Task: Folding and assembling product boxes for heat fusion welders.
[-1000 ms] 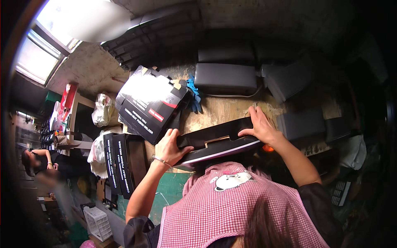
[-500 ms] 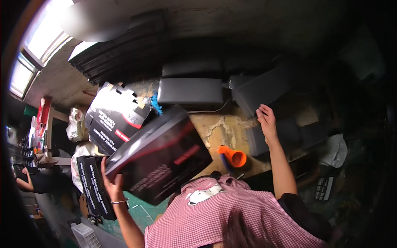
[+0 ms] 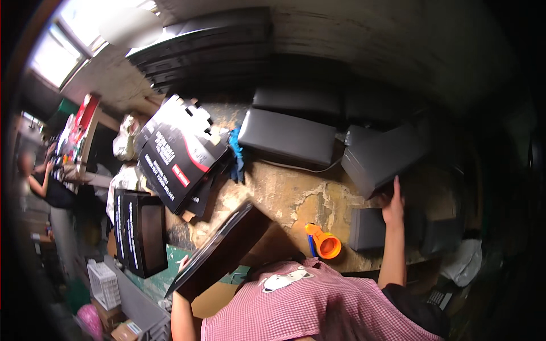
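My left hand (image 3: 183,262) grips the far-left edge of a black cardboard carton (image 3: 227,250), which is tilted against my front. Its dark brown inside shows, and most of that hand is hidden behind it. My right hand (image 3: 392,207) is at the near corner of a dark grey box (image 3: 387,156), thumb and fingers closed about the corner. A long dark grey box (image 3: 287,136) lies to the left of that one. On the worn bench top between my arms rests an orange ring-shaped tool (image 3: 327,244), with a blue pen (image 3: 311,245) beside it.
Flattened printed cartons (image 3: 176,159) lie at the left, near a blue cloth (image 3: 236,153). A standing black carton (image 3: 139,233) is nearer me. More dark boxes (image 3: 367,227) line the right side. A person (image 3: 54,187) stands far left, above a white crate (image 3: 104,284).
The carton in my left hand has turned from its printed side to its brown inside and come closer to me. My right hand has closed on the grey box's corner, and that box has shifted nearer.
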A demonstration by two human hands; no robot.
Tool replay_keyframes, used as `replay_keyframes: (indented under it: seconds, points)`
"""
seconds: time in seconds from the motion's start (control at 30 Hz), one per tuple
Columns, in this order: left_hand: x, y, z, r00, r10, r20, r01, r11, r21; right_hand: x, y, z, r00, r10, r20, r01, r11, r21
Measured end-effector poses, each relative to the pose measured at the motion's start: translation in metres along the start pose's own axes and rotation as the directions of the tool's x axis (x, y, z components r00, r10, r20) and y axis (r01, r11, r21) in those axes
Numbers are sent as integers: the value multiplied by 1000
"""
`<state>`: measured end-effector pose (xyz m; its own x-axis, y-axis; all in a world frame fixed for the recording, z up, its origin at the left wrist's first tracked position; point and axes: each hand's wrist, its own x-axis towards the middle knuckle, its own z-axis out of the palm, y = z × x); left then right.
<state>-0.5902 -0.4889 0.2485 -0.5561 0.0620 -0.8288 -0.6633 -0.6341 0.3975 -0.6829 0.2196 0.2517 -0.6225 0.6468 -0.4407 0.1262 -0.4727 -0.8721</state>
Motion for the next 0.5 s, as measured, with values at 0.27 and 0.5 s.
replay_keyframes:
  seconds: [0.27, 0.5]
  points:
    - [24, -9, -34, 957, 95, -276, -11, 957, 290, -3, -58, 69, 983, 183, 8, -180, 970, -163]
    - [-25, -12, 15, 653, 729, -205, -638, 675, 370, 38, -63, 163, 877, -416, -243, 170, 739, -652]
